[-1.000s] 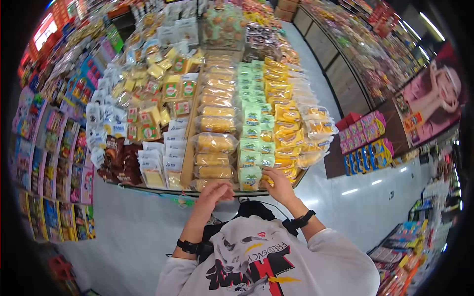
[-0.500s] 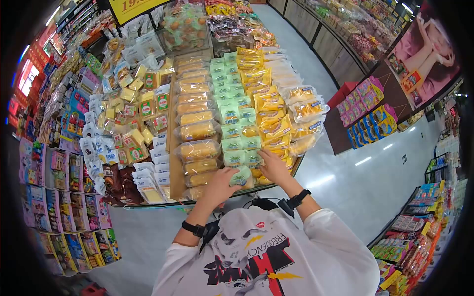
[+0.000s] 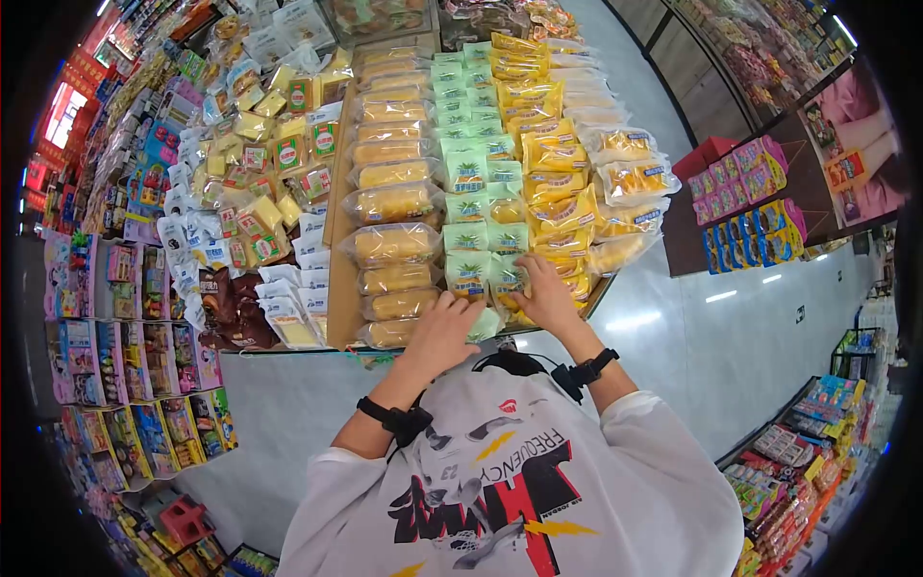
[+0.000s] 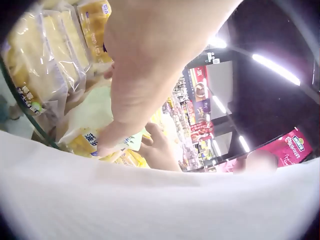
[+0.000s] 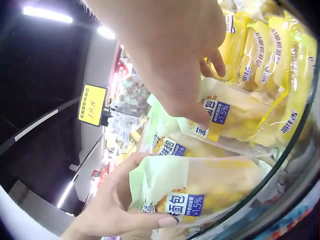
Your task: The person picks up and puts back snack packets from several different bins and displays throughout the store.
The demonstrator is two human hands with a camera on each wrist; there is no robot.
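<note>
At the front of the green-topped bread rows, my left hand (image 3: 437,337) grips a bread package (image 3: 485,325). The right wrist view shows this hand's (image 5: 112,207) thumb on the front of the wrapper (image 5: 212,175), with the other fingers partly hidden behind it. My right hand (image 3: 550,296) is at the right-hand green row, pinching the top of another package (image 3: 504,275); its thumb lies on the printed side (image 5: 235,112). In the left wrist view, my left hand (image 4: 145,65) covers part of the pale green wrapper (image 4: 95,110).
Long wrapped breads (image 3: 394,242) line the left side, beside a cardboard divider (image 3: 342,288). Yellow packages (image 3: 561,213) stand to the right. A dark display edge (image 3: 288,352) runs along the front; a snack rack (image 3: 755,236) stands farther right.
My left hand has come rightward from the long breads onto the front green-topped package and grips it. My right hand stays around the green rows. The head view has shifted.
</note>
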